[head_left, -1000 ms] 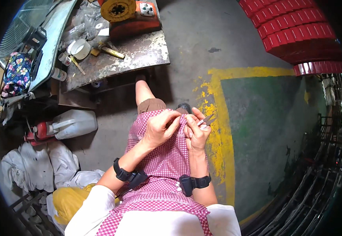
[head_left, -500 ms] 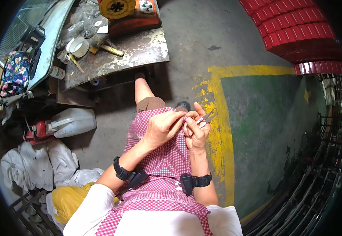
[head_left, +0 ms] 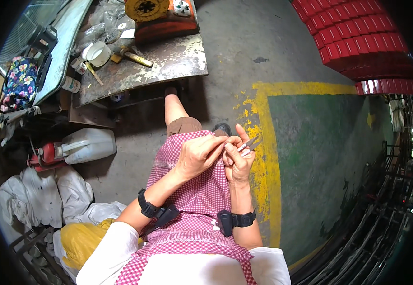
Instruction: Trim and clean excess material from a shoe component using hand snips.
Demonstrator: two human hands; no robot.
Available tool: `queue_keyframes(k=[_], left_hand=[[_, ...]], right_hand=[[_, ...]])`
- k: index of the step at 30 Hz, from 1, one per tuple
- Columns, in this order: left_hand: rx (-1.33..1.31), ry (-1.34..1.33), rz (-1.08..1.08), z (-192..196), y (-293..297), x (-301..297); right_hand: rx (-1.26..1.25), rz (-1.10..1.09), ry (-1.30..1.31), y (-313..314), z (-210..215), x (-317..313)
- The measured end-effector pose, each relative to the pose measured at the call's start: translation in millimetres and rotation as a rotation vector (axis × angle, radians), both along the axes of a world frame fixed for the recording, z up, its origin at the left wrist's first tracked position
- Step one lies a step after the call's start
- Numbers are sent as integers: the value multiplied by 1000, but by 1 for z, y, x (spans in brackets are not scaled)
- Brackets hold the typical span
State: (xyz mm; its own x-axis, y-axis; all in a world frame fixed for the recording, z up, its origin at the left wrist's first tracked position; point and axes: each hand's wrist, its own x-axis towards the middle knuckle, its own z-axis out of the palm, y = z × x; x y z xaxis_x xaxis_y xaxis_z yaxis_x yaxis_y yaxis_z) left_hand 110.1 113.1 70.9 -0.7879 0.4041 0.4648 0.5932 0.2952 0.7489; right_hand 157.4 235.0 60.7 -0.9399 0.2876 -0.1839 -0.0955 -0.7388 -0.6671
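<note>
My left hand (head_left: 198, 156) is closed in a pinch over my lap, its fingertips meeting those of my right hand. What the pinch holds is too small to make out. My right hand (head_left: 236, 161) curls round a pair of small snips (head_left: 250, 145), whose two pointed blades stick out to the right, slightly apart. Its thumb and forefinger also come together beside the left fingertips. Under both hands lies a red-and-white checked apron (head_left: 194, 183), spread across my lap; its edge runs close below the fingers.
A worn workbench (head_left: 178, 59) ahead to the left carries an orange machine (head_left: 166, 28), a white tub (head_left: 98, 54) and brushes. Stacked red boxes (head_left: 358, 38) stand far right, above black racks (head_left: 382, 228). A white jug (head_left: 90, 144) and white sacks (head_left: 40, 197) sit at left.
My hands stay together with the snips in the right one. The view has shifted slightly; the bench appears a little lower and further right.
</note>
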Motion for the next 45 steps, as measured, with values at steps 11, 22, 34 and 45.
queue_keyframes(k=[11,22,34,45], left_hand=[[-16,3,-12,0,-2,0],[6,25,4,0,0,0],[-7,21,34,-4,-1,0],[92,-179,98,-8,-3,2]], right_hand=[[25,-10,-43,1,-4,1],[46,-49,-62,-1,-1,0],[142,-92,-67,-7,-1,0],[307,-69,-63,-12,0,2]])
